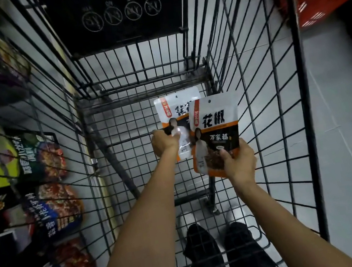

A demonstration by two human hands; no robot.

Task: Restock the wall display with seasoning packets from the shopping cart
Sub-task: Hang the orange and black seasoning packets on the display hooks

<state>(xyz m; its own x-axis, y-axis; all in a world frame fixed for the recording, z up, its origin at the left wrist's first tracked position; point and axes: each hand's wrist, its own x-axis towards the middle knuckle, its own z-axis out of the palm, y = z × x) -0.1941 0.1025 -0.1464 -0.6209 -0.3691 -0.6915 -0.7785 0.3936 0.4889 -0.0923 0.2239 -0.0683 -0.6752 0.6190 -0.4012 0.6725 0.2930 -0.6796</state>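
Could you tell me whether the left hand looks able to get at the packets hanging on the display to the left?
Probably not directly: the cart's wire side stands between the left hand and those hanging packets, and it already holds a seasoning packet.

two white and orange seasoning packets: one (178, 118) farther off, one (215, 133) closer. two bare hands, left (164, 144) and right (238, 161). one black wire shopping cart (253, 72). three dark sauce bags (40, 157) show clearly on the side.

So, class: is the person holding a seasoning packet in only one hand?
No: the left hand holds one seasoning packet and the right hand holds another packet.
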